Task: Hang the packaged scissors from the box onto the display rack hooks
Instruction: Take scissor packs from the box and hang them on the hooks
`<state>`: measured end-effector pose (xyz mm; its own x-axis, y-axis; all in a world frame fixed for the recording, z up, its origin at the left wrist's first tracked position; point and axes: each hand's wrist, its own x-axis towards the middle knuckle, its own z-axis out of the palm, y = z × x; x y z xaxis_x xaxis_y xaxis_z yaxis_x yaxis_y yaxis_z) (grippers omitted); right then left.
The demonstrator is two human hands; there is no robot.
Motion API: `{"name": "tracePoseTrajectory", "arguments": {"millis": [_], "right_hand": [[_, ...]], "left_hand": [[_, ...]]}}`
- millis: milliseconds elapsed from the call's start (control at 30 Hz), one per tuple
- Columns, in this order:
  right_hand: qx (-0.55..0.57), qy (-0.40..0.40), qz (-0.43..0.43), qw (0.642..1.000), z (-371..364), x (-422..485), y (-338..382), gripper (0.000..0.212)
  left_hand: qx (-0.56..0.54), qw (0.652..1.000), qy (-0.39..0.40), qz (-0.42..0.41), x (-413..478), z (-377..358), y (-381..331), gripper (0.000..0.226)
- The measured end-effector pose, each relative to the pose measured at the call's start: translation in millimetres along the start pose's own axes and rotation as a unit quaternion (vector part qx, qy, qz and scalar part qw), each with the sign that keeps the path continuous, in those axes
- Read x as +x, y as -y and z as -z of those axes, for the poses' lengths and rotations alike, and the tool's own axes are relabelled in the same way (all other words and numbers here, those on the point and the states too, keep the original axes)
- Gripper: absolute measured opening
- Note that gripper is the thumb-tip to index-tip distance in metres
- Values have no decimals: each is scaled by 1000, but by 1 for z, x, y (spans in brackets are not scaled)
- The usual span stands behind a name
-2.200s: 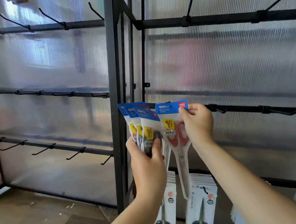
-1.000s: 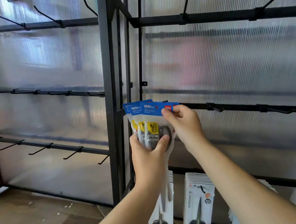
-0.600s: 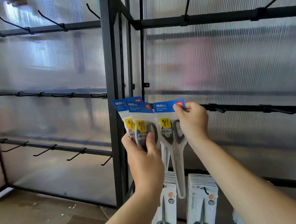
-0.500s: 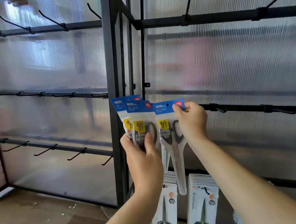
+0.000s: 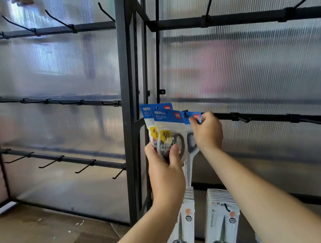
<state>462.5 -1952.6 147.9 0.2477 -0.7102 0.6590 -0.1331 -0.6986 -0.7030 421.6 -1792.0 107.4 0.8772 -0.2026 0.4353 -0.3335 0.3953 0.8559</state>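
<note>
I get soft daylight through the ribbed translucent panels (image 5: 247, 67) behind the display rack (image 5: 128, 104), brightest at its top left corner, where glare washes detail out. Shapes beyond the panels blur. The rack's bars (image 5: 243, 17) bow near the frame edges; shadows are faint.

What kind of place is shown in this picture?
Probably a shop display being stocked: a black rack with peg hooks, carded scissors hanging below, more scissors packs in the left hand.

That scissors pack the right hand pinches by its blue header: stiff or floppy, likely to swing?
Probably floppy: the scissors pack hangs straight down from the right hand. Held only at the top, it may swing if nudged. Glossy film, perhaps slippery.
</note>
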Motion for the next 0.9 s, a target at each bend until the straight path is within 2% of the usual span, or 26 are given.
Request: {"name": "tracePoseTrajectory", "arguments": {"millis": [100, 233, 333, 400, 467, 600, 733, 900], "right_hand": [[-31, 3, 3, 1000, 5, 0, -1, 28], [41, 4, 32, 999, 22, -6, 3, 21], [140, 123, 37, 982, 38, -22, 14, 28], [173, 165, 39, 970, 43, -29, 19, 25], [190, 146, 48, 970, 42, -30, 21, 15], [179, 33, 35, 983, 41, -16, 19, 12], [117, 19, 48, 992, 38, -15, 15, 30], [82, 13, 38, 996, 29, -17, 16, 38]], "left_hand": [[-18, 1000, 3, 21, 2, 0, 3, 22], [-22, 999, 7, 27, 5, -1, 4, 20], [-51, 998, 18, 35, 6, -4, 3, 24], [-45, 998, 21, 29, 6, -7, 2, 27], [-35, 999, 12, 26, 6, -9, 2, 29], [-8, 999, -33, 19, 6, -9, -1, 22], [-6, 998, -56, -16, 4, -6, -4, 17], [0, 999, -27, -44, -1, -10, -8, 18]]}}
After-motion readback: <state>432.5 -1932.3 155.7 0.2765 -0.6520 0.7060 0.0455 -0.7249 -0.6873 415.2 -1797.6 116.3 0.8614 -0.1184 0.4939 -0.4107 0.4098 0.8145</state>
